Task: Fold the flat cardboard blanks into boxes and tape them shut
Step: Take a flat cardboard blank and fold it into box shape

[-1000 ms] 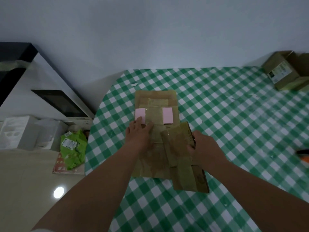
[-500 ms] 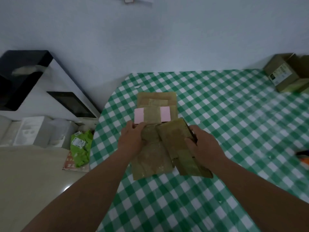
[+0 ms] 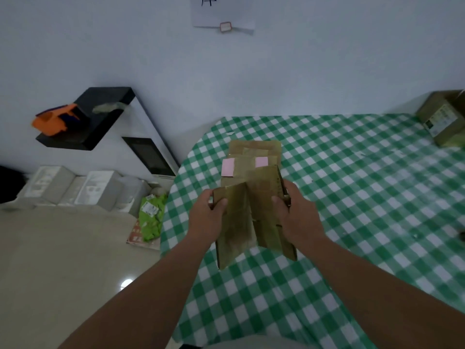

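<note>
Since the earlier frame the brown, partly folded cardboard blank [image 3: 247, 217] has come up off the green-and-white checked tablecloth [image 3: 352, 197]: a second ago it lay nearly flat under our hands, now it is lifted and bent into a ridge, its two panels sloping away from a central crease. Our view has also tipped upward, bringing in more wall.

Our left hand [image 3: 205, 217] grips the left panel at its upper edge, thumb on the top face, fingers curled underneath. Our right hand [image 3: 293, 212] grasps the right panel, thumb pressed on the face, fingers wrapped round the far edge. Whether the blank's lower edge touches the cloth, we cannot tell.

Just beyond the held blank, flat on the tablecloth, lies a stack of flat brown cardboard blanks [image 3: 254, 157], the top one carrying two pink rectangular labels [image 3: 228, 167]. Part of the stack is hidden behind the held blank.

Far right of the held blank, at the tablecloth's back corner, sits an assembled brown cardboard box with a white label [image 3: 442, 119]. To the left of the blank, on the floor beside the table, lies a bright green plastic packet [image 3: 151, 220]; further left stand white boxes [image 3: 98, 187]. Above those, a black shelf [image 3: 88, 119] holds an orange object [image 3: 54, 120]. On the wall above the blank hangs a white paper sheet [image 3: 224, 13].
</note>
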